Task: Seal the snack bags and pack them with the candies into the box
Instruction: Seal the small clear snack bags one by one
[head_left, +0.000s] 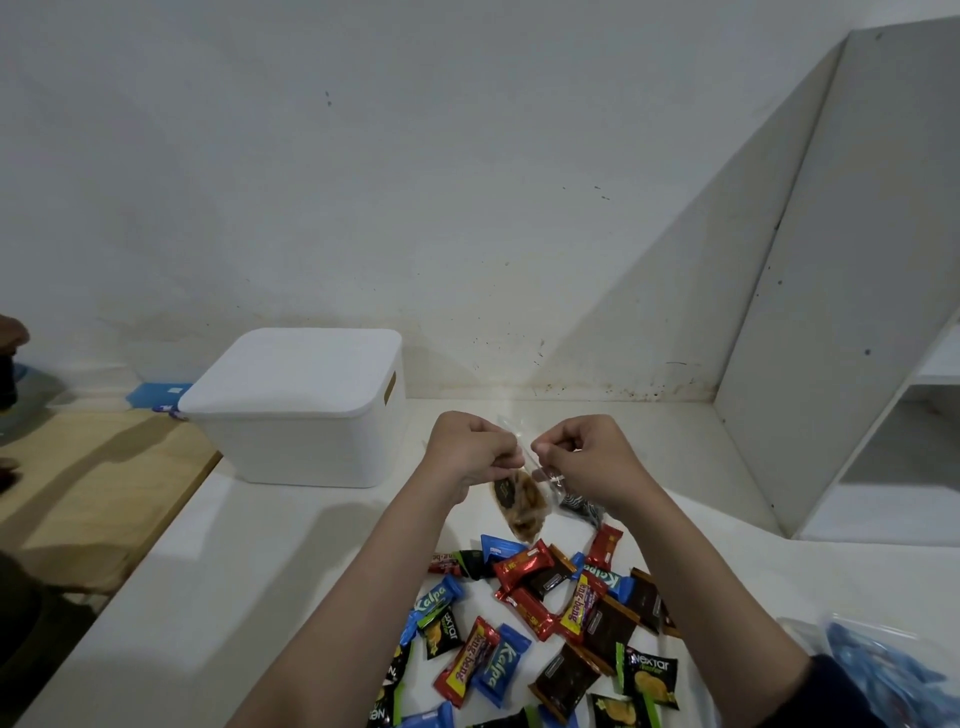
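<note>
Head view: both hands' grip holds snack bag (521, 503) hanging lengthwise, mouth upward.

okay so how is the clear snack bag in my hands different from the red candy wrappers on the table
The snack bag is see-through, showing brown snacks; the red wrappers are shiny and opaque with print. The bag hangs in the air, pinched at its top by the left hand and right hand; the wrappers lie loose on the table among other candies. The bag looks bigger. Both are small plastic packs.
</note>
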